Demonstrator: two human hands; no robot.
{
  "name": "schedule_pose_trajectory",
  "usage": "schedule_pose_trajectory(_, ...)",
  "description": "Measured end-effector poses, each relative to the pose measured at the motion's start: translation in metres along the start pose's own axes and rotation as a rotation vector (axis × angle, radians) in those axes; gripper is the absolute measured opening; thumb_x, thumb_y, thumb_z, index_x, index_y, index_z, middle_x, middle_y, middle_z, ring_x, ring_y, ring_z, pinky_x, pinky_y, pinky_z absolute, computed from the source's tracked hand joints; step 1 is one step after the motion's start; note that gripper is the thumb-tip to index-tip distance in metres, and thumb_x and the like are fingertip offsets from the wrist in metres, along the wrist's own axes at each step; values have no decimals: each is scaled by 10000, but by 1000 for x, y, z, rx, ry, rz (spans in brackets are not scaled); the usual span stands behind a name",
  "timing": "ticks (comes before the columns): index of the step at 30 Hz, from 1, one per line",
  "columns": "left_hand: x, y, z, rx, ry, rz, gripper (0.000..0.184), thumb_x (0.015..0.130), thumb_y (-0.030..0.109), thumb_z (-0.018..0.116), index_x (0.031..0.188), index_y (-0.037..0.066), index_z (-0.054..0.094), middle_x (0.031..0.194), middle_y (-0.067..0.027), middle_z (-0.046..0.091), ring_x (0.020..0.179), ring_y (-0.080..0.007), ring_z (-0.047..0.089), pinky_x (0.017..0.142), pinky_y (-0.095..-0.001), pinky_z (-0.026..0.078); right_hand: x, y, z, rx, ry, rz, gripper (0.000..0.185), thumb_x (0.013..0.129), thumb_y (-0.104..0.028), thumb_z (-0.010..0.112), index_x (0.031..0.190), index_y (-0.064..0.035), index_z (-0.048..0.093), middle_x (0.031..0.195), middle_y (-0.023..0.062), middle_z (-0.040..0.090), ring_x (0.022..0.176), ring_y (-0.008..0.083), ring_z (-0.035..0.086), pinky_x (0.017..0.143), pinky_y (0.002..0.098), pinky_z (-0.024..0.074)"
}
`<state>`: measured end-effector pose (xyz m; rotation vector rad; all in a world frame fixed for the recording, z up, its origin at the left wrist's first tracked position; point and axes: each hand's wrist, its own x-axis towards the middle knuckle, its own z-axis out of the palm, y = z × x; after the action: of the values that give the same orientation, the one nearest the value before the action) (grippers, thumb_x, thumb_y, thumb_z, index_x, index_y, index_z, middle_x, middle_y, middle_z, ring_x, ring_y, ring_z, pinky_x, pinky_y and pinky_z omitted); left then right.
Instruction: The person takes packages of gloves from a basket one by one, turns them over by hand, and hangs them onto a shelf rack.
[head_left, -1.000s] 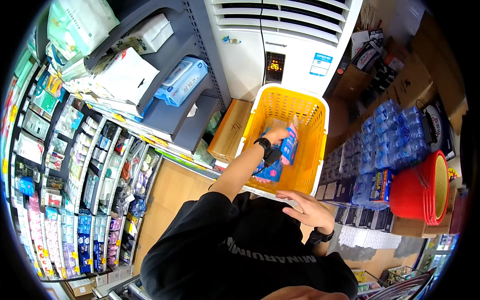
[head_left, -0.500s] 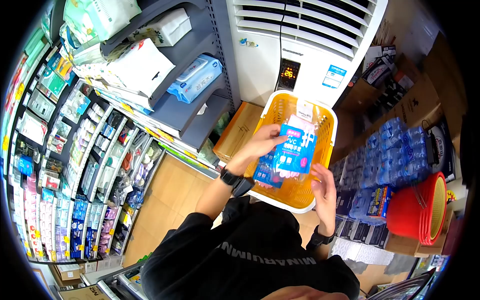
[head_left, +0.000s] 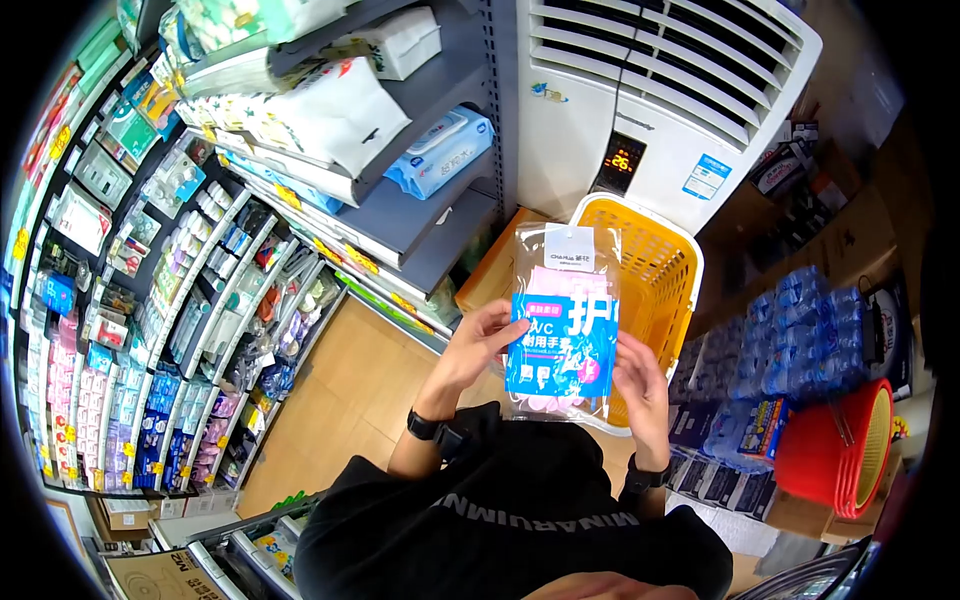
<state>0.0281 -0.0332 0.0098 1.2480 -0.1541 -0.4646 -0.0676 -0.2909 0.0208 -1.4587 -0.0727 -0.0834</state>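
Note:
A clear plastic packet of pink gloves with a blue label (head_left: 562, 345) is held upright, its printed face toward me. My left hand (head_left: 478, 345) grips the packet's left edge, thumb on the front. At its right edge, my right hand (head_left: 640, 380) holds it with the fingers partly behind. Behind the packet stands the yellow basket with a white rim (head_left: 690, 290), partly hidden by the packet and my right hand.
A white air conditioner (head_left: 570, 130) stands behind the basket. Grey shelves (head_left: 385, 215) with wipes (head_left: 440, 150) are at the left, above a cardboard box (head_left: 500, 262). Bottled water packs (head_left: 800, 335) and red stacked baskets (head_left: 825, 450) are at the right.
My left hand has lifted the glove packet out of the basket and brought it closer. My right hand has moved onto its right edge. The view has swung left.

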Motion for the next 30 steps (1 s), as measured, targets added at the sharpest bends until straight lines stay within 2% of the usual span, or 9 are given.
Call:
schedule_pose_trajectory(6,-41,8,-27,-76,149,64,208,989,175,667,1125,17,664,976,-24,721,866,-67,649,774,-229,509,15,1,39,-37,-97,23,444,974,8,601,1397,27,469,1291,134,620,1140,182,609,1002,318,473)
schedule_pose_trajectory(14,-116,13,-85,-97,508,124,287,1011,238,638,1149,-9,686,989,-11,716,835,-62,629,748,-231,504,36,3,127,80,-291,82,427,958,13,574,1374,43,483,1269,144,633,1136,186,614,991,312,465)
schedule_pose_trajectory(16,-139,11,-106,-173,550,180,316,1017,240,628,1189,-20,676,1020,-20,713,859,-76,643,769,-244,522,42,3,155,62,-352,30,426,955,22,563,1372,47,481,1278,146,627,1151,185,604,995,313,462)
schedule_pose_trajectory(20,-197,18,-140,-204,657,235,324,1034,163,556,1263,-52,636,1074,-73,712,948,-132,680,828,-279,556,49,13,211,130,-527,90,428,967,2,585,1376,54,469,1283,163,615,1144,185,599,1010,329,462)
schedule_pose_trajectory(23,-240,20,-159,-227,785,254,314,1013,114,524,1253,-50,644,1105,-100,716,980,-159,692,878,-298,558,49,21,257,128,-643,113,446,962,-2,589,1386,52,460,1283,158,615,1160,181,592,1017,323,455)
schedule_pose_trajectory(30,-327,14,-196,-283,979,384,324,1008,87,499,1272,-48,631,1127,-110,710,1005,-173,694,902,-308,564,38,34,357,139,-850,131,449,941,-8,589,1369,55,470,1276,154,616,1168,190,595,1035,329,445)
